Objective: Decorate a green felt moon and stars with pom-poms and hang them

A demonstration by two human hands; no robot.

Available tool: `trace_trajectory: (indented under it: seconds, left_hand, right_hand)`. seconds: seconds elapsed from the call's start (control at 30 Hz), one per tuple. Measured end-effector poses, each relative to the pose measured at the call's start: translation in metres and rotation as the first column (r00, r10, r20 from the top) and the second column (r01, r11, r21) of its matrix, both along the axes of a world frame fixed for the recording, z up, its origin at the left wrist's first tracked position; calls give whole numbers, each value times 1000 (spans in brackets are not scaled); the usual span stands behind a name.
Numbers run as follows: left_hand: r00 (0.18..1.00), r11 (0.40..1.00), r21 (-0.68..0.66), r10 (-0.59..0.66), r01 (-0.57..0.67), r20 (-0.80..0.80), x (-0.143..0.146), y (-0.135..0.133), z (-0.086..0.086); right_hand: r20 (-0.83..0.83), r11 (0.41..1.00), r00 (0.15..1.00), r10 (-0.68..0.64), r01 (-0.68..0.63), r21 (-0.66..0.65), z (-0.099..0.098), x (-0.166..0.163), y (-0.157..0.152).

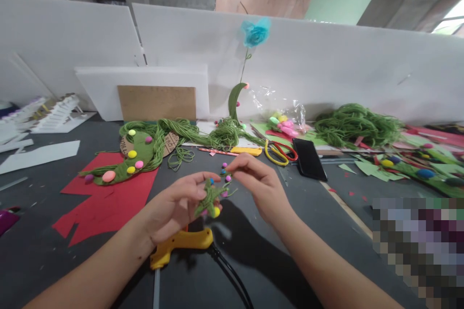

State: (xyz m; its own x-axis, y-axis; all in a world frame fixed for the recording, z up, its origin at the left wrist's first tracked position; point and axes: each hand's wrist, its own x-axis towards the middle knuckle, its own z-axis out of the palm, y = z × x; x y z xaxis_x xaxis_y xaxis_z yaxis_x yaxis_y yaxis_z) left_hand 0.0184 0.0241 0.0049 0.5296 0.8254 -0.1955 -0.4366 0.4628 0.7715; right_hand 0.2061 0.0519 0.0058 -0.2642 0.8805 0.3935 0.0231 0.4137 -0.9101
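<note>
Left hand [181,198]: mine, half curled, palm turned inward; thumb and fingers hold the green star-shaped piece [209,201].

Right hand [259,181]: mine, thumb and forefinger narrowed almost to a point, just beyond and to the right of the piece. Whether anything sits between the tips, I cannot tell.

Green star-shaped piece: one, yarn-like surface, in front of my left palm; a yellow pompom [216,212] at its lower edge. Thin loose strand [232,190] beside it, toward my right hand.

Small pompoms [228,178]: several, purple, blue and pink, below my right fingertips; attached or lying loose, not clear.

Handling, as I judge it: fine fingertip work. Left grip light and steady, so the soft points are not crushed. Right pinch by the very tips, one small part at a time, strand clear of it. Both wrists settled low.

Glue gun [192,239]: one, yellow, lying on the tabletop [319,222] below my left hand; front end partly hidden. Possibly hot, so I should lift my left wrist clear of it and mind its cable [234,275].

Scissors [277,154]: beyond my right hand, beside the black phone [310,159].
</note>
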Motion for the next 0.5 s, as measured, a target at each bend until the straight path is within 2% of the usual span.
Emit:
trace_trajectory:
  seconds: [0.1,0.17,0.27,0.37,0.5]
  left_hand:
    - [983,984,110,154,-143,-97,1,5,-1]
    - [960,962,176,235,-208,-152,2,8,-4]
    - [923,938,212,320,-275,-216,2,14,-9]
    - [906,935,175,345,-309,-243,3,16,-11]
    - [926,955,143,289,-261,-243,4,14,-14]
  right_hand:
    - [-111,975,979,-174,155,-160,0,2,6]
    - [-101,969,973,-207,190,-156,4,5,6]
    - [10,974,976,-216,216,-73,14,7,2]
    - [79,989,990,-118,124,-78,22,7,-5]
    - [18,983,995,95,-91,-158,27,3,-13]
